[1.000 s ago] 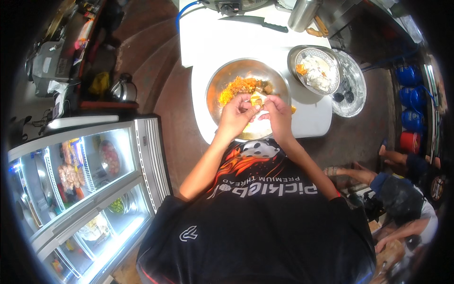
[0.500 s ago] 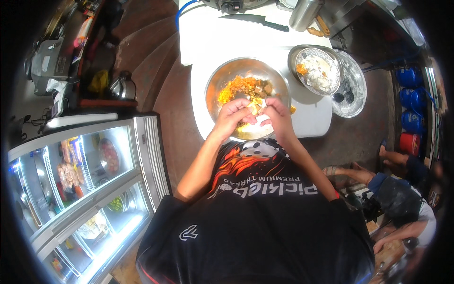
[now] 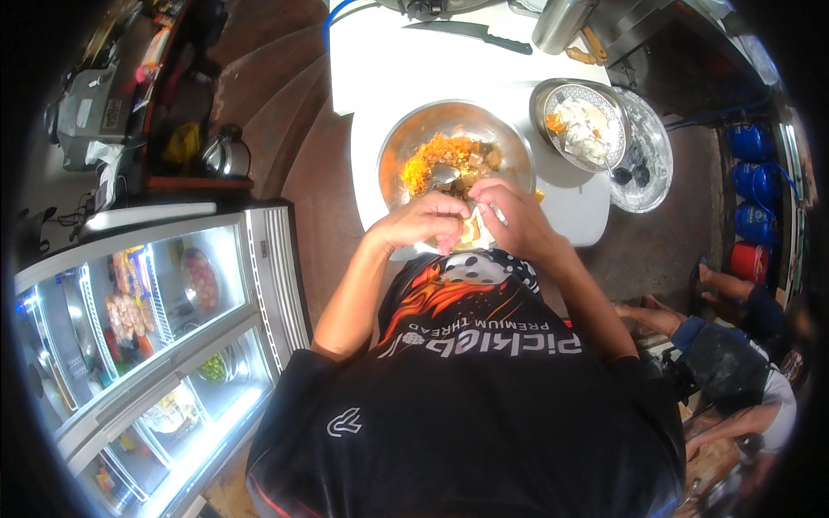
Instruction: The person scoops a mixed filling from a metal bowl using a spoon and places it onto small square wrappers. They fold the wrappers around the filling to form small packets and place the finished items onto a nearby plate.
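Note:
Between my two hands, over the near rim of a large metal mixing bowl [image 3: 399, 121], is a small pale wrapper with yellow-orange filling [image 3: 475, 230]. My left hand [image 3: 419, 223] pinches its left side. The fingers of my right hand [image 3: 521, 221] are bent over its right side and top. Inside the bowl lies a chopped filling [image 3: 421, 166], orange shreds to the left and brown chunks to the right. A metal spoon [image 3: 444, 174] rests in it. My hands hide the bowl's near part.
Right of the bowl, a patterned dish [image 3: 620, 129] holds white pieces and an orange bit. Beyond it is a silver tray [image 3: 654, 142] dusted white. A knife [image 3: 466, 34] and steel cylinder [image 3: 560, 26] lie farther back. A lit display fridge [image 3: 272, 285] stands left; a person [image 3: 734, 354] sits lower right.
Both hands have drawn back toward me with the wrapper, to the bowl's near edge. My right hand has turned, its fingers now folding over the top. The spoon in the bowl has come into view.

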{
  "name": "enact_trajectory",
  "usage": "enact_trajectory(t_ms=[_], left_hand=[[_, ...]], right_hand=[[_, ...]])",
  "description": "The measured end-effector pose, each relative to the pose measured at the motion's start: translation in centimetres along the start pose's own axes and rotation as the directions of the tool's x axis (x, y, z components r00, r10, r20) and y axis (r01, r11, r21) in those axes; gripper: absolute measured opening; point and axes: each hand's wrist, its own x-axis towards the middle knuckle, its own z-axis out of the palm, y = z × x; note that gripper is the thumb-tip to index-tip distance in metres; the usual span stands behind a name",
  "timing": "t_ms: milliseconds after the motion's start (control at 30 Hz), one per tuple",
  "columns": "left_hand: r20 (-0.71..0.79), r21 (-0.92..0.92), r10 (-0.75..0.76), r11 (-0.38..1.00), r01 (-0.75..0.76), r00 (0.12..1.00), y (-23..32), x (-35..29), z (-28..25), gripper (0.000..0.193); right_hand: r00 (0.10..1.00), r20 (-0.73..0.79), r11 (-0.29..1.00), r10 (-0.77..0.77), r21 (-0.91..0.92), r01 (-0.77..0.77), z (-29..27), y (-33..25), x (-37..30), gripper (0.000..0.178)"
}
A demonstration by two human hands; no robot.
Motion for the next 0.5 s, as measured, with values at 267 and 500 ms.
enact_trajectory(t_ms=[267,500], left_hand=[[-0.016,-0.094,0.201,0.975,-0.201,0.98,-1.2,0.5,-0.7,0.014],[-0.119,-0.358,0.186,0.908,-0.217,0.975,-3.8,1.4,0.1,0.023]], right_hand=[[0.749,0.157,0.433,0.643,0.733,-0.525,3.7,1.3,-1.9,0.014],[0.651,0.126,0.378,0.748,0.725,-0.576,3.5,1.5,-1.1,0.018]])
